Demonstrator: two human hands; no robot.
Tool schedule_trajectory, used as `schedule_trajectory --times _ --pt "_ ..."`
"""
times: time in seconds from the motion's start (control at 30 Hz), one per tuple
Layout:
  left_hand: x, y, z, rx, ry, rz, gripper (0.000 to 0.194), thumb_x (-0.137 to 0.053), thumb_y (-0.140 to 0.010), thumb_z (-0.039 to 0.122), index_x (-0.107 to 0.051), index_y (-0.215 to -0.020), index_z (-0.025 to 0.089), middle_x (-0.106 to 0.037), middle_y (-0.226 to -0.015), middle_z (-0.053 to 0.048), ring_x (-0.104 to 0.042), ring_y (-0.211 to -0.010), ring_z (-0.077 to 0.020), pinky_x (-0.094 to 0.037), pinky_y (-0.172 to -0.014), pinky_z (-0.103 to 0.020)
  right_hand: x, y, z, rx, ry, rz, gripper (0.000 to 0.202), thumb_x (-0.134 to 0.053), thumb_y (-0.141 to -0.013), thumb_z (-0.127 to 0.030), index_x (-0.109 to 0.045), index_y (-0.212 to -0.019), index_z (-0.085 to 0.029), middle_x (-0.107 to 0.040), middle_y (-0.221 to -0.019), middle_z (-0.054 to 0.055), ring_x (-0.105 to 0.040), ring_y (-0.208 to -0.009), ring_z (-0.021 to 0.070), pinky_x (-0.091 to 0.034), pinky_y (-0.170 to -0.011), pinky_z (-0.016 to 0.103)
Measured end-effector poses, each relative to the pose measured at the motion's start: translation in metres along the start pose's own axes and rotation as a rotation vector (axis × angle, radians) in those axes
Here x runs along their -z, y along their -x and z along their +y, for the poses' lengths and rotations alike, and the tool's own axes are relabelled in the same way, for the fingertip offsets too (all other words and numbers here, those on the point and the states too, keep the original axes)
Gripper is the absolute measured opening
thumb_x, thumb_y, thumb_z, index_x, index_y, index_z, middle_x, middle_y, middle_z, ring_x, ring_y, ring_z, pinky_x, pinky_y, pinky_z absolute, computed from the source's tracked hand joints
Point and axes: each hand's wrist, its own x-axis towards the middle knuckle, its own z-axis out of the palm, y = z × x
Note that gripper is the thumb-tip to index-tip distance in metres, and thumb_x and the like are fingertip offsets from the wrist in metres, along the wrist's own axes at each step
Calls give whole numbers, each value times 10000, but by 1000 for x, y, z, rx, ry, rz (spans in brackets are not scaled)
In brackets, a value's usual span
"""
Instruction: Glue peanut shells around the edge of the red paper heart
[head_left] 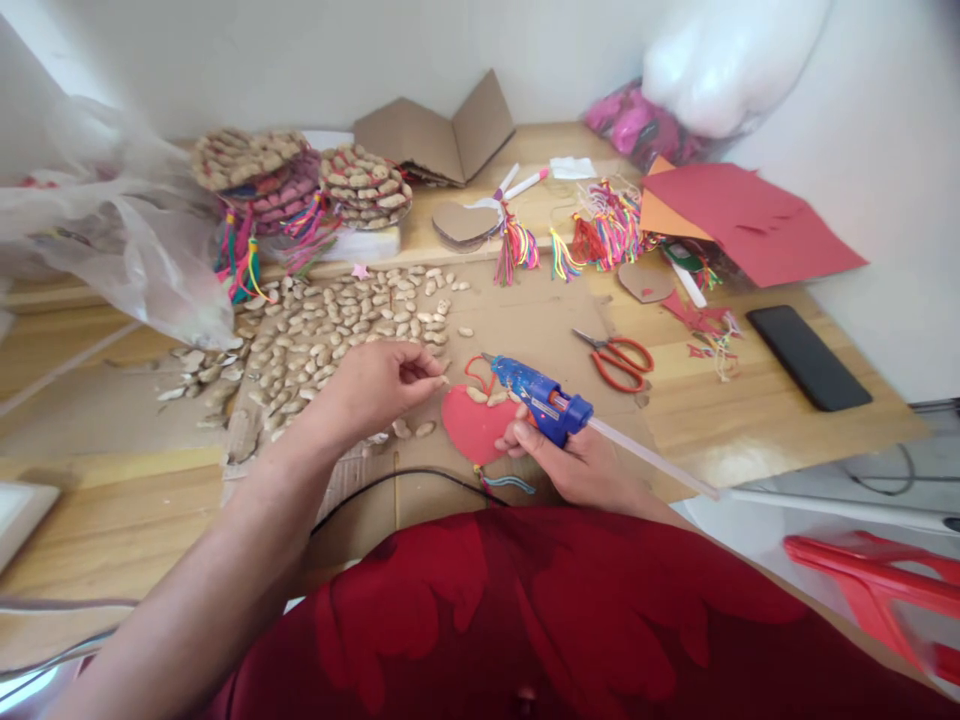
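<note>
My right hand (574,455) is wrapped round a blue hot glue gun (536,395), its nozzle pointing up and left. A clear glue stick (649,460) juts from the gun's back end. Under the gun lies a red heart (476,430), with several peanuts (495,398) along its top edge, a red cord loop (478,372) above and a colourful tassel (506,483) below. Just left of the heart, my left hand (386,385) is pinched at the fingertips; whatever is between them is too small to name. Loose peanuts (345,320) spread over the cardboard beyond that hand.
Orange-handled scissors (619,358) and a black phone (810,358) lie to the right. Red paper (750,215), tassels (611,225) and a cardboard heart (465,222) sit at the back. Peanut-covered pieces (255,165) are stacked back left, near a plastic bag (127,240). A black cable (397,475) crosses in front.
</note>
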Motion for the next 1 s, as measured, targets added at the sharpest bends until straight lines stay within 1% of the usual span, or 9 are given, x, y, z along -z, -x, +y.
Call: schedule_trajectory --times 0.07,0.13,0.3,0.37,0.5,0.67,0.77,0.9,1.0 --pt "-1 5 1 40 166 -39 265 -789 -742 426 -792 -853 185 -771 -735 -20 -612 -609 -139 -411 -560 -231 -2 0 3 -27 -33 15 348 -605 -996 -575 -716 -972 -246 -827 -982 57 -801 -896 242 -652 -858 383" --pt "-3 10 2 79 301 -67 293 -789 -744 435 -792 -879 175 -746 -695 -15 -557 -547 -118 -378 -510 -219 -2 1 4 -44 -15 -5 356 -615 -986 -579 -713 -948 -239 -815 -924 49 -784 -829 223 -640 -793 352" --pt "-12 11 -6 179 544 -122 360 -826 -733 475 -798 -934 177 -719 -684 -21 -505 -487 -96 -364 -450 -198 3 6 -3 17 112 -53 387 -579 -1012 -566 -693 -835 -241 -761 -767 18 -698 -666 178 -570 -647 296" --pt "-14 9 -10 216 645 -120 393 -878 -675 470 -798 -913 167 -720 -694 -30 -486 -489 -82 -361 -443 -183 4 6 -6 32 127 -87 355 -576 -1016 -542 -701 -870 -243 -764 -778 15 -696 -666 176 -561 -640 291" --pt "-17 7 -10 290 837 -121 462 -981 -527 427 -802 -841 139 -712 -706 -42 -481 -525 -59 -351 -444 -141 5 5 -11 53 68 -134 290 -608 -985 -522 -686 -1024 -245 -765 -804 7 -683 -654 174 -556 -633 291" --pt "-16 7 -5 328 1037 -170 544 -1051 -435 447 -797 -773 107 -681 -681 -47 -500 -563 -54 -344 -436 -108 5 5 -19 101 34 -144 231 -635 -962 -456 -639 -1035 -238 -722 -749 -13 -606 -596 150 -488 -567 268" --pt "-15 7 -4 319 1098 -217 550 -1069 -430 433 -800 -771 97 -676 -689 -52 -516 -582 -57 -358 -441 -102 4 6 -24 99 18 -139 229 -630 -971 -443 -627 -1062 -234 -711 -763 -14 -624 -642 151 -488 -600 264" --pt "-15 7 -6 288 1144 -277 482 -1064 -498 398 -797 -773 104 -662 -691 -39 -515 -586 -55 -372 -444 -99 4 9 -28 101 51 -128 238 -595 -1001 -463 -623 -1039 -229 -694 -768 -11 -634 -679 155 -499 -645 271" --pt "-16 8 -9 279 1165 -301 470 -1060 -526 384 -801 -799 102 -663 -697 -39 -528 -589 -57 -382 -448 -100 4 9 -28 107 64 -108 254 -595 -1001 -479 -619 -1057 -233 -685 -765 -16 -641 -687 161 -509 -662 280"
